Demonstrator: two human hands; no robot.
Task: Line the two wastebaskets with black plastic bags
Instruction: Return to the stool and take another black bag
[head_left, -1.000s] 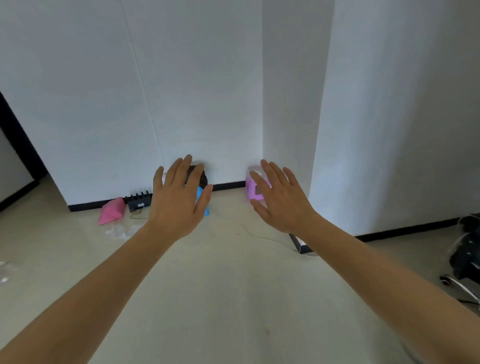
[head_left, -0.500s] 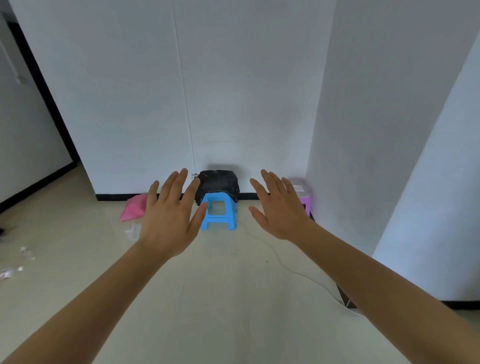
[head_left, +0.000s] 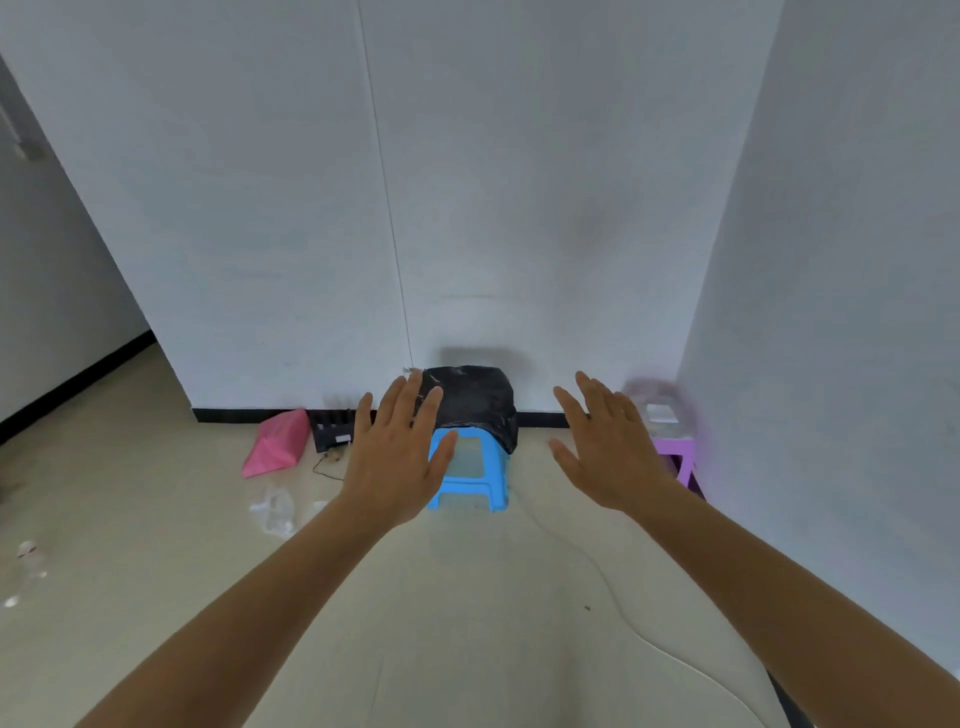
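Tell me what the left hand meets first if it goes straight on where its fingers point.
Likely the black plastic bag heaped by the blue stool; the left hand points at its left edge, though the gap in depth is unclear.

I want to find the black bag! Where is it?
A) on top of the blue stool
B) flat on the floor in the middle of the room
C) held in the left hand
A: the black bag lies draped over the top of the blue stool, and the left hand and right hand hold nothing, fingers straight.
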